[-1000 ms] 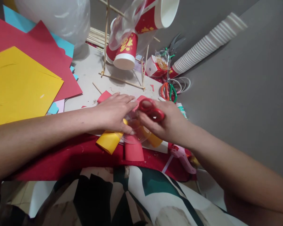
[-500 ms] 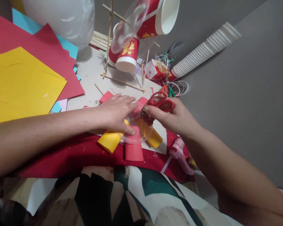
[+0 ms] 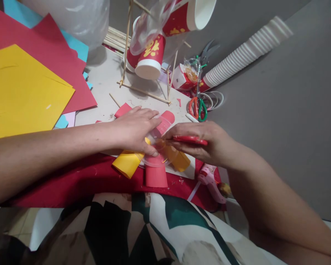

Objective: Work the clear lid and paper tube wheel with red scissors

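Note:
My left hand [image 3: 138,127] lies flat with fingers stretched out, pressing on a clear plastic disc [image 3: 147,162]. Beneath the disc, rolled paper pieces fan outward: a red one [image 3: 156,176] at the front, a yellow one [image 3: 128,163] at the left, another yellow one [image 3: 181,161] at the right, and red ones behind. My right hand [image 3: 204,141] grips a pair of red-handled scissors [image 3: 190,140], turned edge-on. Their tip points at the middle of the disc; whether it touches the plastic I cannot tell, as my fingers partly cover the blades.
Behind my hands stands a stick frame [image 3: 143,92] with red paper cups [image 3: 151,51]. Coloured paper sheets [image 3: 24,88] are stacked at left. At right are a stack of paper cups [image 3: 248,53], orange-and-green-handled scissors [image 3: 198,109] and a pink glue gun [image 3: 212,184].
My right hand has turned and lowered, so the scissors' handles went from upright loops to lying edge-on over the disc. My left hand stays on the disc. The view has shifted slightly.

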The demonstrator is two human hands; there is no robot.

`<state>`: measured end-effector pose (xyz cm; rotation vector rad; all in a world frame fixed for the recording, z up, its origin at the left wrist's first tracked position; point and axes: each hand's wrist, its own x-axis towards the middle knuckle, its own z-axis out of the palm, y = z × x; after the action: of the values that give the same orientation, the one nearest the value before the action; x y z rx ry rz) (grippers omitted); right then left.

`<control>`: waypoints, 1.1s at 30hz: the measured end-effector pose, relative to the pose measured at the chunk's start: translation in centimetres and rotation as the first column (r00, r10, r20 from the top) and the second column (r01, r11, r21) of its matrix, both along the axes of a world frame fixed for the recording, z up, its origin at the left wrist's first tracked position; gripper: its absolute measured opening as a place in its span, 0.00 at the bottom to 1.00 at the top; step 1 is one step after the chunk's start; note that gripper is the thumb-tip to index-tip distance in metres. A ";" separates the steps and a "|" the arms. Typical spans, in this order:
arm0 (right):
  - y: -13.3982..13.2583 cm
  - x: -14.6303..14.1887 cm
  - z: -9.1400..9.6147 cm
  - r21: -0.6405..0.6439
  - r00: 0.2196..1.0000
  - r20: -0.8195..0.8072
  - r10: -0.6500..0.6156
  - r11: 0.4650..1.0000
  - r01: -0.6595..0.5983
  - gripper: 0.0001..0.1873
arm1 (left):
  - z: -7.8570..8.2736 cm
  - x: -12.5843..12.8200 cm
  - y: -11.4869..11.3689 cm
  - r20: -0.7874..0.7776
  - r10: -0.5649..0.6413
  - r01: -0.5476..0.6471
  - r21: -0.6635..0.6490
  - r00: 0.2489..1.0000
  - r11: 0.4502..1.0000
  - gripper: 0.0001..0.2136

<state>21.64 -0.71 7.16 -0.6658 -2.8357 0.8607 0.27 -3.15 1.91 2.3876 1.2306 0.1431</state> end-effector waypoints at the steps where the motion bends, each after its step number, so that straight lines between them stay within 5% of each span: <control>1: 0.3 -0.3 0.2 -0.010 1.000 0.009 -0.005 1.000 0.005 0.04 | 0.1 0.0 0.0 -0.005 0.002 -0.002 -0.006 1.000 1.000 0.45; 5: 0.6 -1.9 0.2 -0.059 0.978 0.016 -0.206 0.977 0.206 0.06 | 0.2 0.0 0.0 0.015 -0.003 0.003 -0.006 1.000 1.000 0.45; 11: -1.2 -3.4 -1.3 -0.157 0.811 -0.007 -0.584 0.802 0.576 0.18 | 0.0 0.0 0.0 0.023 0.004 -0.004 -0.011 1.000 1.000 0.44; 13: -1.8 -2.9 -1.7 -0.069 0.812 -0.067 -0.580 0.814 0.577 0.18 | -0.1 0.0 -0.1 0.026 0.007 -0.007 -0.005 1.000 1.000 0.44; 16: -1.9 -1.8 -1.8 0.099 0.909 -0.131 -0.395 0.908 0.408 0.13 | -0.1 0.1 -0.1 0.018 0.000 0.000 0.002 1.000 1.000 0.45; 19: -1.2 -1.1 -1.3 0.103 0.976 -0.076 -0.203 0.972 0.210 0.08 | 0.1 0.1 -0.1 0.013 0.001 -0.001 -0.001 1.000 1.000 0.44; 24: -0.1 -1.4 0.0 0.093 1.000 0.013 -0.024 0.995 0.023 0.05 | -0.1 0.1 0.0 0.018 0.009 -0.009 0.005 1.000 1.000 0.46; 28: -0.2 -1.8 -0.2 0.034 0.974 -0.006 -0.225 0.974 0.225 0.09 | -0.2 -0.1 -0.1 0.036 0.004 -0.005 0.031 0.999 1.000 0.44; 33: -0.4 -2.0 -1.4 -0.291 0.821 -0.059 -0.569 0.796 0.531 0.13 | 0.2 -0.2 -0.3 0.024 0.014 -0.014 0.009 1.000 1.000 0.45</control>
<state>19.67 -1.13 5.77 -1.3201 -2.2062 1.1106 0.09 -3.41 2.07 2.3789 1.2387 0.1820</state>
